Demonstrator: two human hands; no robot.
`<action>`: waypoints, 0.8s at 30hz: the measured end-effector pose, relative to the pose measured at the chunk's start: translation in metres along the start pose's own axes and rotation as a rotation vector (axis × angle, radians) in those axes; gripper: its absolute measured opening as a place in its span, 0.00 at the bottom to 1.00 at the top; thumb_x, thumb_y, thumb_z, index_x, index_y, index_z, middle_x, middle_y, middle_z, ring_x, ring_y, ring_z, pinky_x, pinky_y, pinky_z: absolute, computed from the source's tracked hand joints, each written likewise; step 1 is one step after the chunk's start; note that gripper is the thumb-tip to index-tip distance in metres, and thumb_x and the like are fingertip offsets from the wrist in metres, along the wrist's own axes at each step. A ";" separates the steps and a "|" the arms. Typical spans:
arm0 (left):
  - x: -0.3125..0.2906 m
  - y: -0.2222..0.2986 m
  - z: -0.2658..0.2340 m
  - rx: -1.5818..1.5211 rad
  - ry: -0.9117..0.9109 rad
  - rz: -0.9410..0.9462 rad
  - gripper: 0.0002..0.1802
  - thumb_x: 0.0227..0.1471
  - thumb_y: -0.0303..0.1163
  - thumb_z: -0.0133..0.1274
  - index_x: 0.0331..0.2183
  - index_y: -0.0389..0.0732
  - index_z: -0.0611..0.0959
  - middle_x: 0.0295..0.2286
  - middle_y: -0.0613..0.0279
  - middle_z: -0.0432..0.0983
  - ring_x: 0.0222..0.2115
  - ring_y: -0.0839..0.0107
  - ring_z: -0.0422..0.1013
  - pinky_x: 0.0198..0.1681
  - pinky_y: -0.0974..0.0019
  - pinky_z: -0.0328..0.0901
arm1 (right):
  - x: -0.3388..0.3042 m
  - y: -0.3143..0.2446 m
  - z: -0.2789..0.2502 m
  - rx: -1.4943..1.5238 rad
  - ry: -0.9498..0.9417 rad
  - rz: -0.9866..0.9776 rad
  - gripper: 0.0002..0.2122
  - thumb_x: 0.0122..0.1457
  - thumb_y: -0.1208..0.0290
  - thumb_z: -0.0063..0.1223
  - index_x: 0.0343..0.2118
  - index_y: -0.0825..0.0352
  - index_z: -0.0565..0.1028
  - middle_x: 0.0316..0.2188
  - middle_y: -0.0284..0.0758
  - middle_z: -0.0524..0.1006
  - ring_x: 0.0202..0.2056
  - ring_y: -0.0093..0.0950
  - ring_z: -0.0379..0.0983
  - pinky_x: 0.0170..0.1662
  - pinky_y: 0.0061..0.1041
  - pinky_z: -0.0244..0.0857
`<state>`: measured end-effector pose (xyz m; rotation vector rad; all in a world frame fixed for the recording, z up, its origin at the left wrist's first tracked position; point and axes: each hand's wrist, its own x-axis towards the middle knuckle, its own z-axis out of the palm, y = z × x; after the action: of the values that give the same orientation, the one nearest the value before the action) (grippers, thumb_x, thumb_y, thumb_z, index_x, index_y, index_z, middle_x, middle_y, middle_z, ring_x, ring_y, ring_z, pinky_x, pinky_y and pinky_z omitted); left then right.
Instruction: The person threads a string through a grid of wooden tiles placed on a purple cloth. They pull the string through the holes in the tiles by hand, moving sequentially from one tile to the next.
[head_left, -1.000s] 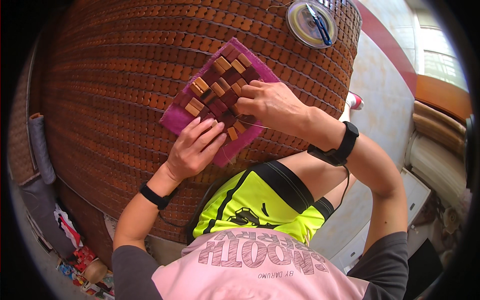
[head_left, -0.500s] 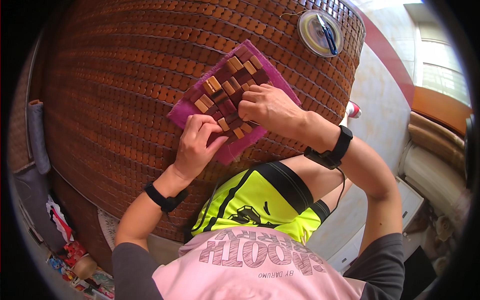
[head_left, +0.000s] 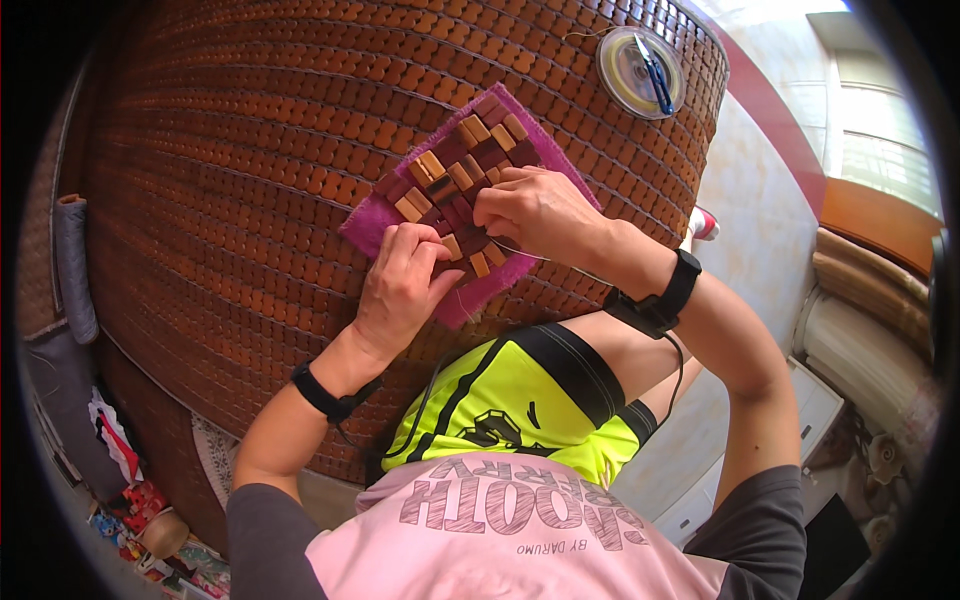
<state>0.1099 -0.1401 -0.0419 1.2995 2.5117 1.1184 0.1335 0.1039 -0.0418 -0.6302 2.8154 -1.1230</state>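
Note:
A panel of small light and dark brown wooden tiles [head_left: 455,210] lies tilted on a magenta cloth [head_left: 370,222] with frayed edges. My left hand [head_left: 400,285] is at the panel's near left side, thumb and forefinger closing around a light tile [head_left: 450,246] at its edge. Over the panel's right side, the fingers of my right hand [head_left: 540,212] are curled together against the tiles; what they pinch is hidden. A thin pale thread [head_left: 520,252] runs out from beneath this hand. Both hands cover part of the panel.
The surface beneath is a brown mat of linked wooden pieces [head_left: 250,180]. At its far right corner, a round clear container [head_left: 615,75] bears blue-handled snips [head_left: 657,80]. My lap in yellow-green shorts [head_left: 470,405] is close to the mat's near edge.
My right hand has shifted slightly left, and more of the thread shows beneath it. My left hand stays by the same tile, its fingers slightly moved.

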 end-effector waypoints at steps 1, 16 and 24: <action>0.000 0.000 0.000 0.003 -0.022 -0.013 0.13 0.41 0.19 0.66 0.31 0.36 0.78 0.35 0.56 0.70 0.38 0.57 0.69 0.42 0.58 0.68 | 0.000 0.000 0.000 -0.001 -0.001 -0.001 0.07 0.49 0.74 0.65 0.29 0.64 0.78 0.26 0.35 0.77 0.32 0.36 0.74 0.38 0.35 0.71; 0.002 0.002 0.006 0.131 0.043 0.069 0.17 0.40 0.19 0.67 0.34 0.38 0.78 0.35 0.57 0.71 0.37 0.56 0.71 0.38 0.58 0.70 | -0.024 -0.020 -0.006 -0.243 0.018 0.076 0.08 0.48 0.75 0.60 0.33 0.63 0.80 0.35 0.34 0.78 0.39 0.35 0.76 0.41 0.35 0.72; 0.001 0.001 0.006 0.107 0.050 0.050 0.13 0.43 0.19 0.65 0.30 0.37 0.77 0.35 0.56 0.71 0.36 0.56 0.71 0.39 0.58 0.69 | -0.019 -0.017 0.000 -0.247 -0.022 -0.027 0.09 0.51 0.72 0.63 0.36 0.62 0.78 0.31 0.32 0.74 0.34 0.34 0.74 0.36 0.32 0.71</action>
<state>0.1126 -0.1357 -0.0449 1.3845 2.6228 1.0513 0.1569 0.0996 -0.0325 -0.6938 2.9598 -0.7704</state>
